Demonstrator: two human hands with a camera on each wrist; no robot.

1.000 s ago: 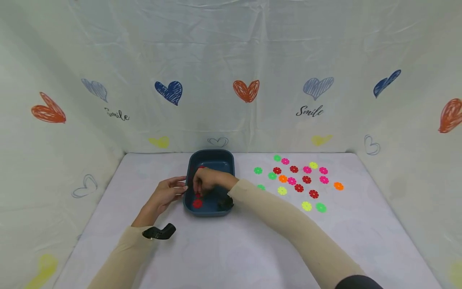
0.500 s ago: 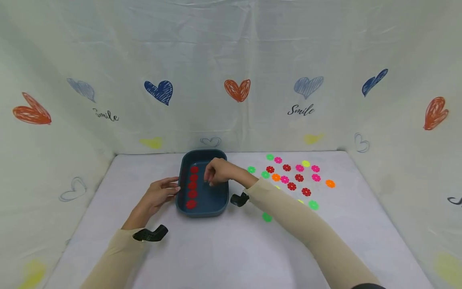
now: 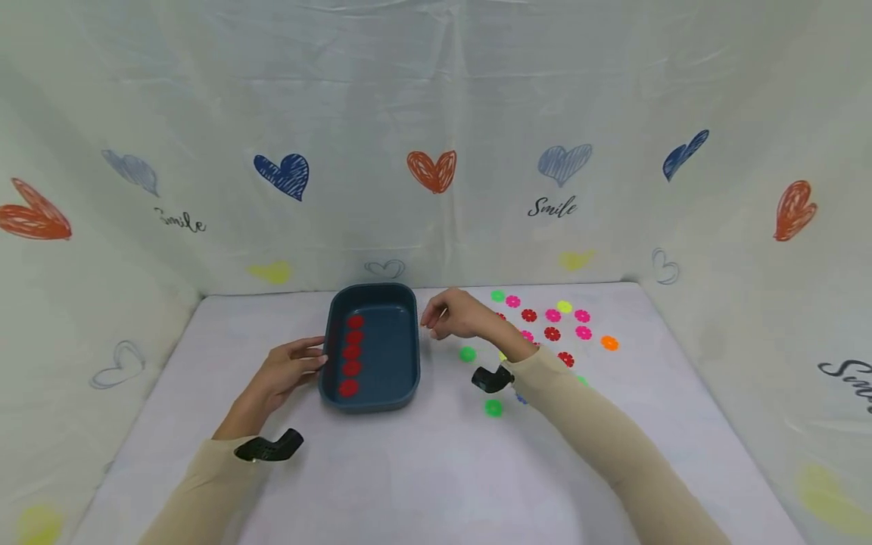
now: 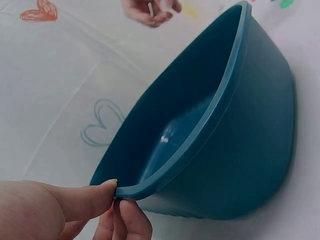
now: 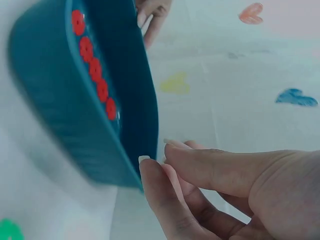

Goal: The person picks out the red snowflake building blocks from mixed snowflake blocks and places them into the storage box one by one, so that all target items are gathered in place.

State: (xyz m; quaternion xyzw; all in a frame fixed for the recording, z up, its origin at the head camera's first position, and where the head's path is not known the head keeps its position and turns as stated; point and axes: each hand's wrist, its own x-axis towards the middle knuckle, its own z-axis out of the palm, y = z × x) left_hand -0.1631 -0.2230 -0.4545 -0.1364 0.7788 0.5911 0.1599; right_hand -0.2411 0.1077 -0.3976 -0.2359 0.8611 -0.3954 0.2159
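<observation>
My left hand [image 3: 284,372] is at the left side of a dark blue rectangular basin [image 3: 390,356]. In the left wrist view its thumb [image 4: 90,201] lies on the rim and curled fingers press from outside, pinching the basin wall. Several red flower-shaped discs [image 3: 351,368] lie in a column along the basin's left inner side. Just beyond the basin's right rim hovers my right hand [image 3: 458,314], fingers loosely bent. The right wrist view shows its thumb [image 5: 215,167] and forefinger apart, with nothing between them.
Scattered to the right are several flower-shaped discs, among them a green disc [image 3: 467,353], a red disc [image 3: 552,334], an orange disc [image 3: 609,343] and a pink disc [image 3: 583,332]. Behind the white table [image 3: 409,477] hangs a pale curtain [image 3: 341,91] printed with hearts.
My right hand has lifted out of the basin and moved right past its rim, uncovering the red discs' column. My left hand stays on the basin. The head view has swung slightly right.
</observation>
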